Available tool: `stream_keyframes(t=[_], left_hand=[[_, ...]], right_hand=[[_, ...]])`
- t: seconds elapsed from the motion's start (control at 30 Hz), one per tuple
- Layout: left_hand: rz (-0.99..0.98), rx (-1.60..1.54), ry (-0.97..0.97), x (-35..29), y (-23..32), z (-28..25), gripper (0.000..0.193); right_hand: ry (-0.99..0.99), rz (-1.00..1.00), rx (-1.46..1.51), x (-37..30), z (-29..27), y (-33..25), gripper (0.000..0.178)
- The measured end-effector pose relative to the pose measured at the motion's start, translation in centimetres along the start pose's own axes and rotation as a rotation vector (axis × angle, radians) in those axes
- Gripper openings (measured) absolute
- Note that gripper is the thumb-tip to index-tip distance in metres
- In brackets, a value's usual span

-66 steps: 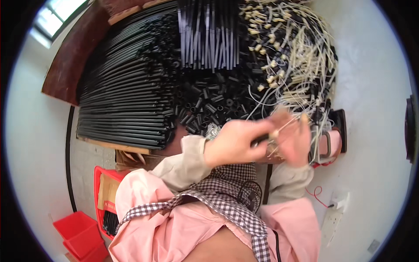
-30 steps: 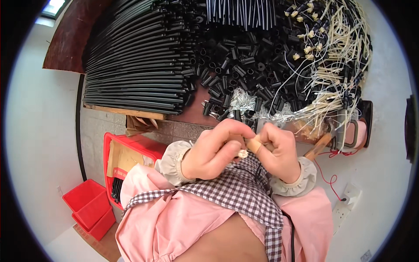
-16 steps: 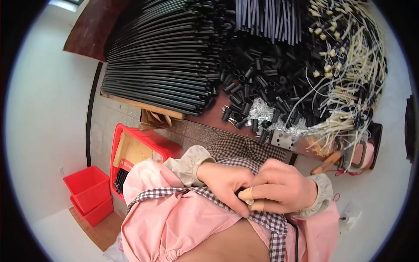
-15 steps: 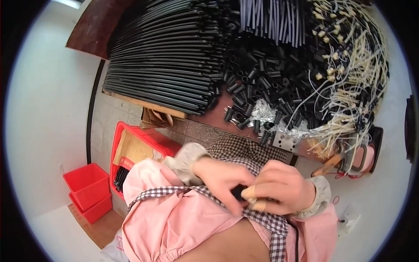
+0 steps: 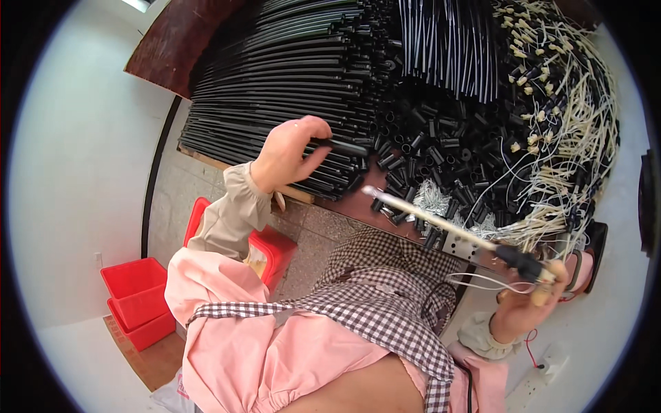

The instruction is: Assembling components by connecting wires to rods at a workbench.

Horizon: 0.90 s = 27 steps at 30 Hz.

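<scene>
**Dark red tabletop heaped from left to right**

At the left, the person's left hand curves thumb and fingers around a smooth black cylindrical tube, over a broad stack of long black rods; whether the fingers grip it cannot be told. Well apart at the right, the right hand pinches a slightly blurred black cylindrical fitting. From the fitting, a straight cream-coloured sleeved lead extends leftward over the near edge of the tabletop.

Short hollow black plastic tubes cover the middle, with a shiny silver metal pile on their near side. Long, thin black strips lie at the far middle; tangled cream wires fill the right.

Pale walls flank a grey tiled floor. Two stacked red plastic bins stand at the near left, and a white electrical outlet sits at the near right.
</scene>
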<state>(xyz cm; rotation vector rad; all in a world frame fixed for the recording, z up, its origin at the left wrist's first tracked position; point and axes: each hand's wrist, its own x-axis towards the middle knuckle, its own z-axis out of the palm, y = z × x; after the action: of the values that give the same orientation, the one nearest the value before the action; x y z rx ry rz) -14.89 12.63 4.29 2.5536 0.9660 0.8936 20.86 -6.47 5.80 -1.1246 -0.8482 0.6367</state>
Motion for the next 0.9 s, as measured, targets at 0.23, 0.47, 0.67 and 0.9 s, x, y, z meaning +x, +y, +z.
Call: stream_keyframes(t=[0.23, 0.47, 0.67, 0.9], left_hand=[[0.215, -0.052, -0.078, 2.3, 5.1, -0.8, 0.028], [0.126, -0.010, -0.341, 1.8, 14.1, 1.2, 0.044], [-0.092, -0.422, -0.294, -1.0, 13.5, 6.8, 0.057], [-0.119, -0.344, -0.520, -0.3, 15.6, 6.2, 0.050]], right_hand=[[0.151, -0.109, 0.041, 0.2, -0.8, -1.9, 0.039], [-0.295, -0.013, -0.229, -0.8, 2.0, 0.8, 0.026], [-0.434, 0.350, 0.096, -1.0, 1.8, -0.6, 0.015], [-0.610, 0.544, 0.067, -1.2, 0.9, 0.9, 0.020]])
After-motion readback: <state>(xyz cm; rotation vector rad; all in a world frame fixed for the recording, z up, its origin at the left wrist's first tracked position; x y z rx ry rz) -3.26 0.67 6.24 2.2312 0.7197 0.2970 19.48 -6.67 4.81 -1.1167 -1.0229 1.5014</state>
